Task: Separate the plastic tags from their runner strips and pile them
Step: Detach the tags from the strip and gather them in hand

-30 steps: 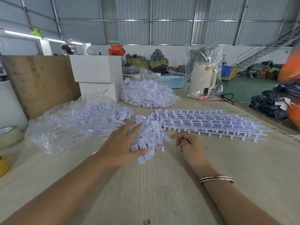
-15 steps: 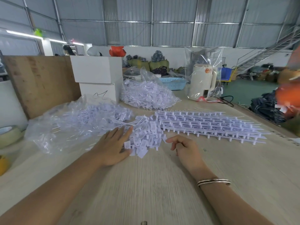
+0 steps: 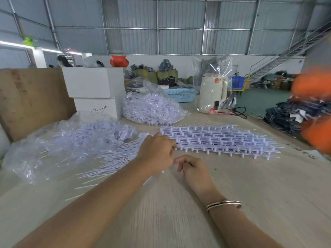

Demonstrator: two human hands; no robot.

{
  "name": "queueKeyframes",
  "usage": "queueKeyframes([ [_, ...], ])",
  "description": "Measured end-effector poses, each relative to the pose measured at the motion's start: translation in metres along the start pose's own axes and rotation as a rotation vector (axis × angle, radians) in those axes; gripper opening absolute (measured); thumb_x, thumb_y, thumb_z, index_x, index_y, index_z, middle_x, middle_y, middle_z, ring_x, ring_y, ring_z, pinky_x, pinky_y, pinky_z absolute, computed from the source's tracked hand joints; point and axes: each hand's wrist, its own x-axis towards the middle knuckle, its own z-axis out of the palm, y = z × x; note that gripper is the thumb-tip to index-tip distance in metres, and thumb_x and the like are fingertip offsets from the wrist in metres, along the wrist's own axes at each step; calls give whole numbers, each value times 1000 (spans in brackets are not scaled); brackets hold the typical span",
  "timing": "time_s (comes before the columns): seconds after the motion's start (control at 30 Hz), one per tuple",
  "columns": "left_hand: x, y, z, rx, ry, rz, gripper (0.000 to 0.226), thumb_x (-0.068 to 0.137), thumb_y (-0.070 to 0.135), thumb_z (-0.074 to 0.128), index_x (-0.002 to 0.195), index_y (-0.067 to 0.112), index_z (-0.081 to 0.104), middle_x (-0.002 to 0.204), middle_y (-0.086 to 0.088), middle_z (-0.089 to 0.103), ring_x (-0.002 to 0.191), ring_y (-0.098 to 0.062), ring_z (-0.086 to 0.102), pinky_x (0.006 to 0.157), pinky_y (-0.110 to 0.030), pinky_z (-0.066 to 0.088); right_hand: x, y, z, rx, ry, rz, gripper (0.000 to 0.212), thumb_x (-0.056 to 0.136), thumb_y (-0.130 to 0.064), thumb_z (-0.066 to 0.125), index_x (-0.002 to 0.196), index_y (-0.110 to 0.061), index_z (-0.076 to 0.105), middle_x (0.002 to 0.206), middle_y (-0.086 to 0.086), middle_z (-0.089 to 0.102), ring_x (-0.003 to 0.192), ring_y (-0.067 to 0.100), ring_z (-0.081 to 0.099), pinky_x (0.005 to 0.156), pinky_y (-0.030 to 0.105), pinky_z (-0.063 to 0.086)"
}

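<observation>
At the left we see a clear bag (image 3: 53, 140) of tags, thin runner strips (image 3: 111, 163) spilling nearer. Our left hand (image 3: 157, 151) covers loose tags, grip unclear. Our right hand (image 3: 193, 169) rests loosely curled, holding nothing. Unseparated tag strips (image 3: 220, 138) lie stacked right.

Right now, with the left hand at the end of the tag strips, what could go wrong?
The left hand covers the loose tags, so a sweep could scatter them into the thin runner sticks beside it. Tugging the stacked strips might drag the whole stack. The open bag lies close and could snag.
</observation>
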Motion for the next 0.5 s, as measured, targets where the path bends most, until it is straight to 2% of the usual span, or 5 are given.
queueKeyframes([
  [0.17,60,26,33,172,-17,-57,30,90,13,50,119,20,57,119,-1,60,111,-21,54,89,-35,39,4,2,-3,43,89,91,34,85,8,38,74,-9,65,58,-7,54,46,0,43,49,13,33],
  [0.3,87,31,53,87,-113,-96,40,94,13,46,130,30,51,127,-2,58,114,-22,55,88,-35,42,7,5,-8,45,123,162,37,81,4,41,64,-24,59,55,-9,54,50,8,45,50,19,35],
  [0.4,93,32,58,102,-125,-78,35,95,17,46,126,32,55,124,-2,59,113,-22,54,85,-34,40,7,4,-7,36,130,169,38,81,4,41,63,-25,58,55,-6,53,51,10,44,48,19,34],
  [0.5,88,30,58,65,-73,-58,32,97,22,44,127,29,54,127,-3,53,118,-22,46,91,-37,39,7,2,-7,99,148,182,37,81,5,41,64,-23,59,58,-2,53,48,10,42,46,19,33],
])
